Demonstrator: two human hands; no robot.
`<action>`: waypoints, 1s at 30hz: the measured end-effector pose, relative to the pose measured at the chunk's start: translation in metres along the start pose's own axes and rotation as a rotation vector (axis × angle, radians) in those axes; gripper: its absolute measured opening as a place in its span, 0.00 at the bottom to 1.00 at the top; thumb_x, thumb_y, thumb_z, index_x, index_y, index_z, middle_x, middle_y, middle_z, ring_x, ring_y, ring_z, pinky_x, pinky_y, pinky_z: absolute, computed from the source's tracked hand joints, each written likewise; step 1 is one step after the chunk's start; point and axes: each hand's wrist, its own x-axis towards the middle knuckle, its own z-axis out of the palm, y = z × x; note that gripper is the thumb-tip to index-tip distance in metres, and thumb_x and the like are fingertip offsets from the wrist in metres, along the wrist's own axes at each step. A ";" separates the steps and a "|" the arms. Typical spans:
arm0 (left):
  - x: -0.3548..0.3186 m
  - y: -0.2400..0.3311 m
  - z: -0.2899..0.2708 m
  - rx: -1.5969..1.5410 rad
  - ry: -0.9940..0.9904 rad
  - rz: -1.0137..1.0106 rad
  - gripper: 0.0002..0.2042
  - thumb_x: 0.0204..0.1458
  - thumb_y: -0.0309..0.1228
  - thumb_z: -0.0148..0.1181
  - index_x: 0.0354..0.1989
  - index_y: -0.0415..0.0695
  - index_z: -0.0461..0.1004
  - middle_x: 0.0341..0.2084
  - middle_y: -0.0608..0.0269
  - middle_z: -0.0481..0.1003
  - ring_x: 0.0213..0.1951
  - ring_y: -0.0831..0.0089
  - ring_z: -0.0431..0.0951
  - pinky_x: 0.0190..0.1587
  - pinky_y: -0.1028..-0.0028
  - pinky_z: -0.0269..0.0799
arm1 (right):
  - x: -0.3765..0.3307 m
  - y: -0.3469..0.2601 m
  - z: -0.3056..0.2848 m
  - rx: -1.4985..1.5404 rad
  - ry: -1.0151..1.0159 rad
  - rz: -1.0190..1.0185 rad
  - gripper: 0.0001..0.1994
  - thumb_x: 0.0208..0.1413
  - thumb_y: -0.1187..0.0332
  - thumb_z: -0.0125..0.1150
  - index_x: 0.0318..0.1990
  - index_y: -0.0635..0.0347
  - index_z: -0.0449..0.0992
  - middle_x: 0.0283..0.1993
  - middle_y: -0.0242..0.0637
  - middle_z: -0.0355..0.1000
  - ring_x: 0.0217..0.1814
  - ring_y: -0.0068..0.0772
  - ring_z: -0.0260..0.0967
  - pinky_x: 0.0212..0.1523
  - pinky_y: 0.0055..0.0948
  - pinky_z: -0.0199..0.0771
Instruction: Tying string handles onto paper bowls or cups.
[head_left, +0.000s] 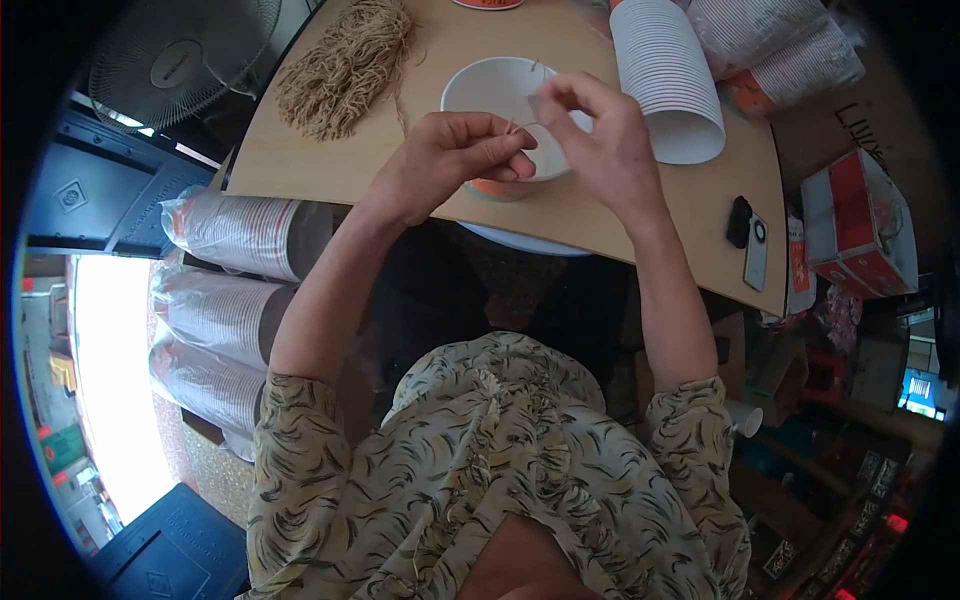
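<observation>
A white-lined paper tub (478,82) stands near the table's front edge, and both my hands are raised over it. My left hand (462,155) pinches a thin tan string, its thumb pressed against the curled fingers. Thumb and forefinger of my right hand (605,140) are closed on what looks like the same string, which runs between the hands; the fingertips are slightly blurred. One string end (534,66) shows at the tub's far rim. A loose heap of tan strings (350,70) lies on the table at the far left.
A long nested stack of paper tubs (665,75) lies at the right of the table (570,222), with plastic-wrapped stacks (790,60) beyond. A phone (756,250) and small black object (739,222) lie near the right edge. More wrapped stacks (220,320) and a fan (180,65) are left.
</observation>
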 end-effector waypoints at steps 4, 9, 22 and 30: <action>0.001 0.005 -0.005 -0.075 -0.020 -0.074 0.14 0.66 0.35 0.56 0.49 0.34 0.77 0.34 0.63 0.82 0.35 0.81 0.81 0.44 0.81 0.78 | -0.015 0.027 -0.004 0.002 -0.142 0.089 0.08 0.58 0.70 0.59 0.38 0.66 0.80 0.31 0.43 0.79 0.35 0.43 0.78 0.41 0.35 0.77; 0.000 0.001 -0.012 -0.041 -0.064 -0.102 0.14 0.67 0.36 0.55 0.50 0.36 0.77 0.33 0.65 0.81 0.32 0.84 0.79 0.39 0.83 0.76 | -0.020 0.013 0.011 -0.129 -0.451 0.017 0.15 0.61 0.79 0.51 0.54 0.66 0.76 0.45 0.39 0.80 0.55 0.34 0.75 0.62 0.30 0.68; 0.002 0.016 -0.020 0.129 -0.222 -0.143 0.14 0.66 0.34 0.57 0.51 0.37 0.78 0.30 0.67 0.81 0.32 0.83 0.79 0.37 0.83 0.75 | -0.010 0.001 -0.001 0.018 -0.203 -0.239 0.17 0.61 0.79 0.56 0.58 0.61 0.77 0.50 0.43 0.78 0.49 0.39 0.77 0.49 0.34 0.77; 0.004 0.020 -0.016 0.193 -0.273 -0.140 0.12 0.66 0.34 0.57 0.49 0.39 0.79 0.30 0.69 0.81 0.31 0.85 0.78 0.37 0.83 0.74 | -0.006 -0.003 -0.009 -0.054 -0.206 -0.195 0.07 0.54 0.75 0.67 0.40 0.65 0.81 0.32 0.40 0.79 0.35 0.35 0.76 0.38 0.31 0.76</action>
